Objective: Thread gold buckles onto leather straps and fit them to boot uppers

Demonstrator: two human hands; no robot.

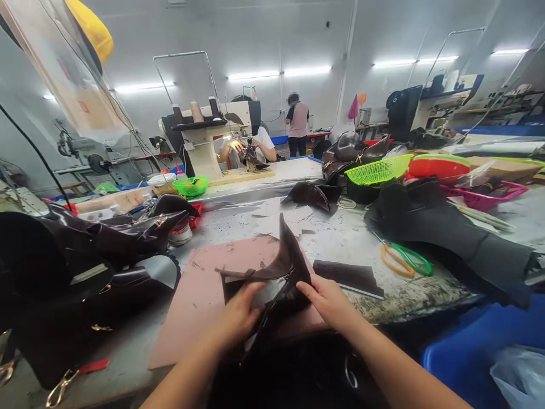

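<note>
A dark brown leather boot upper [289,255] is held over a pink cutting mat [191,289], its pointed end rising toward the back. My left hand [242,315] grips its left side, slightly blurred, with the fingertips partly behind the leather. My right hand [327,301] is closed on its right edge, thumb on top. Below my hands, shiny dark material [306,369] fills the front edge. A black strip of material [349,275] lies right of the mat. Scissors [404,259] with orange and green handles lie farther right, their blades partly under black fabric.
Dark leather uppers [128,238] pile up on the left; another upper [313,195] lies behind the mat. Black material [451,227], a green basket [378,170] and a pink basket [485,196] occupy the right. A blue bin [447,346] stands below. A co-worker sits at a sewing machine [200,147].
</note>
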